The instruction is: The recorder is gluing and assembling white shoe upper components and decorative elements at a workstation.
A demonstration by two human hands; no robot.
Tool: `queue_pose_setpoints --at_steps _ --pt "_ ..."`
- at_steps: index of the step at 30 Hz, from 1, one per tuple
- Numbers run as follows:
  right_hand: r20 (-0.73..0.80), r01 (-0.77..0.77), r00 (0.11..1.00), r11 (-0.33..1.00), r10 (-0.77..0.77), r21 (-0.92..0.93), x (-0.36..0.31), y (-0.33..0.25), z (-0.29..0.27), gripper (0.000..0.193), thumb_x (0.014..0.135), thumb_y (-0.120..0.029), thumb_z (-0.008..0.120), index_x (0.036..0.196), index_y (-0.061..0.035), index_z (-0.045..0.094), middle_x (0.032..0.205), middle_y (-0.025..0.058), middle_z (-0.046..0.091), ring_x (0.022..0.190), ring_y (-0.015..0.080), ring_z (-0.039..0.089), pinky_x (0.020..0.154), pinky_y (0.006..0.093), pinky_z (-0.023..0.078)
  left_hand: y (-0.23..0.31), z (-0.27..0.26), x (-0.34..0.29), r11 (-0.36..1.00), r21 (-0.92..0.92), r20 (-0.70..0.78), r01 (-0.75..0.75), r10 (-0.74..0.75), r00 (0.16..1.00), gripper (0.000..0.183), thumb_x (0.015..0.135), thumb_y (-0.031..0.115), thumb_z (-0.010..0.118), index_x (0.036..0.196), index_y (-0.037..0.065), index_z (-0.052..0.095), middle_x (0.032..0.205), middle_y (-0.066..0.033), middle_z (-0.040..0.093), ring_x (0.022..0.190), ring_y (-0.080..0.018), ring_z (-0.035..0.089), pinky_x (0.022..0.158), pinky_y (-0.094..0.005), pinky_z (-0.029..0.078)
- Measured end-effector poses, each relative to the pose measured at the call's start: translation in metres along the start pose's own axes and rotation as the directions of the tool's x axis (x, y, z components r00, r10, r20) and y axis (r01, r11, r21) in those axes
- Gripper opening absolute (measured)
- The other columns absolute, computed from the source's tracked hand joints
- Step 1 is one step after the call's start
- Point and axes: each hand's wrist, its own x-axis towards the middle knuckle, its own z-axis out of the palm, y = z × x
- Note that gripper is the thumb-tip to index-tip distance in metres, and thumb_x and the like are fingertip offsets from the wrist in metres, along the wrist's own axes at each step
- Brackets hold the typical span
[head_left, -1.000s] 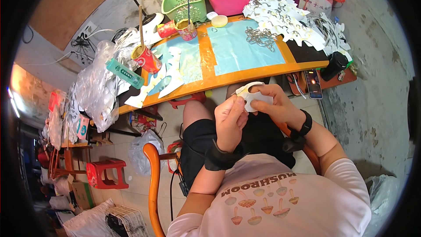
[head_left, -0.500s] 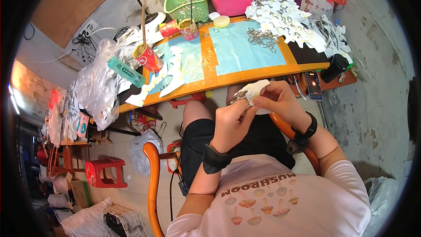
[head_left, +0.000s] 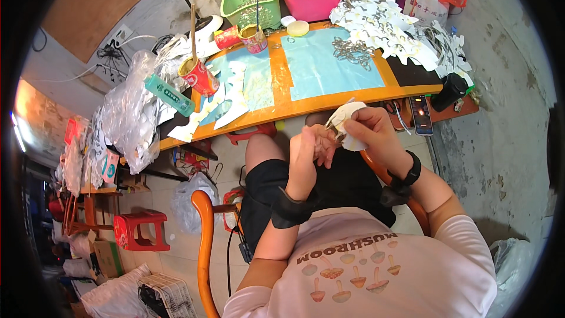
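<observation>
While the bench (head_left: 281, 78) bears a heap of white cut-outs (head_left: 381, 22) at its far right corner, over the lap (head_left: 347, 184), off the near edge, are the right hand (head_left: 376, 132) and left hand (head_left: 309, 152); the first clamps a white piece (head_left: 349, 112) between thumb and fingers, the second curls by a slim metal part (head_left: 336, 128), its grip impossible to tell.

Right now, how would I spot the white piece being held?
Start at the orange-edged table. By its near edge, on the person's side, the right hand pinches a curved white piece with metal showing at its left. Unlike the white cutouts heaped at the table's far right, it is in hand.
</observation>
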Motion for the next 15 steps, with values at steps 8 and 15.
queue_pose_setpoints --at_steps 8,15 --pt "0.023 -0.099 0.994 0.984 0.104 -0.147 -0.003 0.008 -0.002 0.028 0.094 -0.018 0.067 0.113 0.0026 0.065 0.096 0.0021 0.069 0.085 0.0058 0.062 0.076 0.0221 0.048 0.009 0.013 0.0 1.0 -0.007 -0.223 -0.002 0.001 0.975 0.024 0.1 0.018 0.058 0.086 0.0 0.064 0.057 0.0042 0.049 0.047 -0.0011 0.037 0.044 -0.019 0.026" --pt "-0.013 0.202 0.979 0.978 -0.203 -0.058 -0.004 0.03 -0.016 0.049 0.101 -0.043 0.046 0.118 0.0006 0.063 0.106 0.0069 0.066 0.095 0.0116 0.06 0.082 0.0283 0.048 0.007 0.007 0.002 0.997 -0.007 -0.256 -0.074 0.07 0.964 0.019 0.1 0.016 0.058 0.091 0.0 0.064 0.059 0.0043 0.046 0.047 -0.0023 0.035 0.045 -0.0191 0.027"
